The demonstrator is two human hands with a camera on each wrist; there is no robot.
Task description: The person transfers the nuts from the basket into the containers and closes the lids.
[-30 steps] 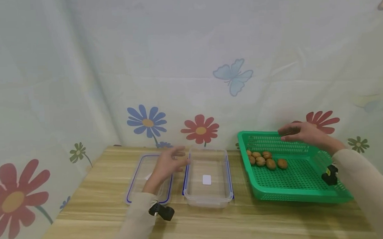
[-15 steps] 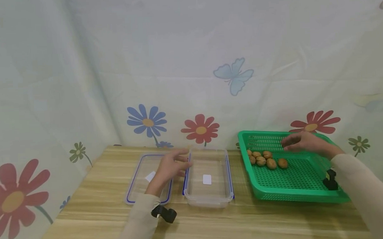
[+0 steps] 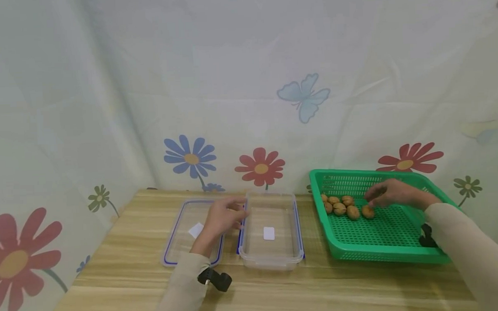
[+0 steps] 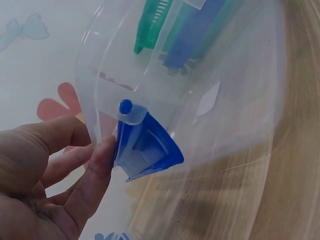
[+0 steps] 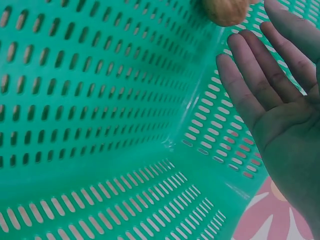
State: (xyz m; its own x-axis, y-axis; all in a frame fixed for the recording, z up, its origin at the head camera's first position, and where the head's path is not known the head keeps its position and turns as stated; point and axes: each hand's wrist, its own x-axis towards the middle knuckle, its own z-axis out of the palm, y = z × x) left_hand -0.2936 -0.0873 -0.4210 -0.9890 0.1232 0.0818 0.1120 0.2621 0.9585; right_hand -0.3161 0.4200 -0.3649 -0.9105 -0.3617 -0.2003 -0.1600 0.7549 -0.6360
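In the head view my left hand (image 3: 224,218) is at the left side of a clear plastic food container (image 3: 273,262). The left wrist view shows its fingers loosely bent, with one fingertip right at the container's blue latch (image 4: 145,145). My right hand (image 3: 392,192) is low inside a green plastic basket (image 3: 384,253), its fingers extended. Its thumb tip overlaps the nearest walnut (image 3: 368,211), at the right end of a group of several walnuts (image 3: 339,209). In the right wrist view the open palm (image 5: 295,130) faces the camera, below a walnut (image 5: 227,11).
A clear lid (image 3: 173,240) with a blue seal lies on the wooden table (image 3: 125,274), left of the container and partly behind my left hand. A white label (image 3: 269,233) shows in the container. Behind the table hangs a flower-printed curtain (image 3: 213,83).
My right hand has come down from above the basket's far side to the rightmost walnut. My left hand has stayed at the container's left side, shifting only slightly.
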